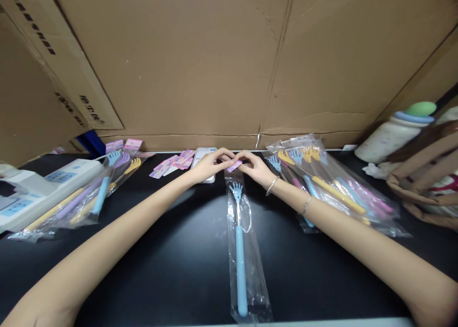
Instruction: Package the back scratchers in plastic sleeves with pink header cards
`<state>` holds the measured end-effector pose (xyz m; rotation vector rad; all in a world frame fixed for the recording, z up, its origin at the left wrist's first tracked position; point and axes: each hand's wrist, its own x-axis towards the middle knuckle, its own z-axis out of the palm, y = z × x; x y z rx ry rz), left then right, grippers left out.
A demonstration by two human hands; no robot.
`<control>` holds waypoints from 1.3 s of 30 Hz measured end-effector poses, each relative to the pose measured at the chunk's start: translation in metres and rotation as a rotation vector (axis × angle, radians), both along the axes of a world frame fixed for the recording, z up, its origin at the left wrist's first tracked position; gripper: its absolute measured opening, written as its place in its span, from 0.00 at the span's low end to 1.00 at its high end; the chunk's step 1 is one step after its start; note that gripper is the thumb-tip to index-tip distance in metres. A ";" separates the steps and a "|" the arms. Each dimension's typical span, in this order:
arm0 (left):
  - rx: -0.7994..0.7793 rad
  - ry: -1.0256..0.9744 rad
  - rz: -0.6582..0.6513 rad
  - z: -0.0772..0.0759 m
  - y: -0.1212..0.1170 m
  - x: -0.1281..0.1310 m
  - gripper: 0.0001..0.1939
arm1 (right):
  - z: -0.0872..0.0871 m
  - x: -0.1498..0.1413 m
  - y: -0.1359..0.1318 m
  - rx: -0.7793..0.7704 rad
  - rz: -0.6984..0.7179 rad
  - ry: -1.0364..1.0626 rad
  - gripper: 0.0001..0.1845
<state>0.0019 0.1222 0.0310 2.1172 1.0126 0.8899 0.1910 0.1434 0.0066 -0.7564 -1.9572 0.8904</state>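
Note:
Both hands meet at the top end of a clear plastic bag (pixel 255 265) that holds a light blue back scratcher (pixel 241 265). My left hand (pixel 214 164) is closed, with its fingertips pinching a small pink-purple card (pixel 234 165). From the other side my right hand (pixel 255 168) pinches the same card, its fingers touching those of the left. The card sits at the bag's upper edge; whether it is folded over the edge is hidden by the fingers. The back scratcher lies lengthwise on the black table, its claw end toward the hands.
Bagged back scratchers (pixel 332 188) are piled at the right. More bagged ones with cards (pixel 100 188) lie at the left beside a white power strip (pixel 53 186). Loose cards (pixel 173 163) and a phone (pixel 204 154) lie behind. A bottle (pixel 391 136) and brown bag (pixel 425 174) stand far right.

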 end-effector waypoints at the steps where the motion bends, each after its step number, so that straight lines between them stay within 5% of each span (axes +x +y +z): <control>1: 0.026 0.005 0.024 -0.002 0.001 0.000 0.15 | -0.002 0.001 0.001 0.016 -0.039 0.000 0.10; 8: 0.202 0.241 0.155 -0.012 0.005 -0.002 0.13 | -0.003 0.006 0.002 0.121 -0.246 -0.005 0.05; 17: 0.362 0.660 0.160 -0.010 -0.012 0.009 0.15 | -0.009 0.008 0.007 -0.039 -0.326 0.053 0.06; 26: 0.358 0.690 0.115 -0.012 -0.016 0.014 0.13 | -0.010 0.007 0.003 -0.192 -0.366 0.094 0.08; 39: 0.334 0.656 0.140 -0.017 -0.015 0.015 0.08 | -0.013 0.008 0.003 -0.209 -0.308 0.133 0.08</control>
